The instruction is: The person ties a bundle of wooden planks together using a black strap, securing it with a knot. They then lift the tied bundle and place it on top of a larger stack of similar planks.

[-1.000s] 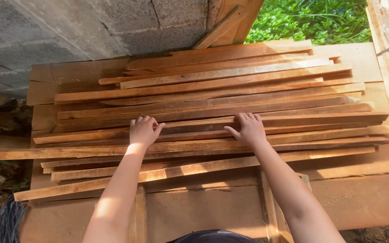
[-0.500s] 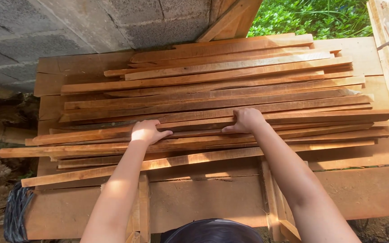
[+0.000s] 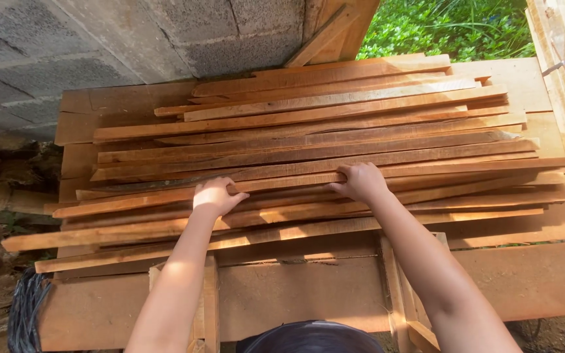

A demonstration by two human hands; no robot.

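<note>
At six o'clock, nearest me, sits the plank bench (image 3: pixel 295 294) that carries everything. Just beyond it, both my forearms reach up to the pile (image 3: pixel 335 124) of thin wooden slats. My left hand (image 3: pixel 214 196), at about nine o'clock of centre, curls its fingers over the edge of one long slat (image 3: pixel 465 168). My right hand (image 3: pixel 361 181), toward one o'clock of it, is closed on the same slat. That slat lies near the front of the pile, running from eight o'clock to three. I judge the step in hand to be taking hold of it; raising it would call for both hands lifting level, clear of its neighbours. At eleven o'clock stands a block wall (image 3: pixel 132 39), at one o'clock greenery (image 3: pixel 446 26).
</note>
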